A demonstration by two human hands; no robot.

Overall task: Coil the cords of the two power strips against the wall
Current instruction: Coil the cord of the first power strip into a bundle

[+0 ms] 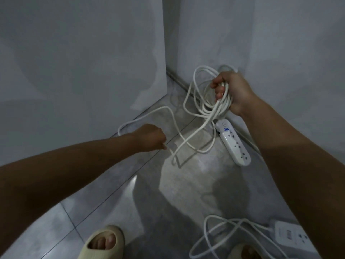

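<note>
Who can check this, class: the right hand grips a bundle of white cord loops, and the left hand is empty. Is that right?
Not quite. The head view shows the left hand is not empty: it pinches a loose stretch of the white cord. The right hand does grip the bundle of loops.

Glossy grey floor [104, 208], tiled
A cream slipper [101, 243] is worn on it; a second slipper [235, 251] is cropped by the edge.
</note>
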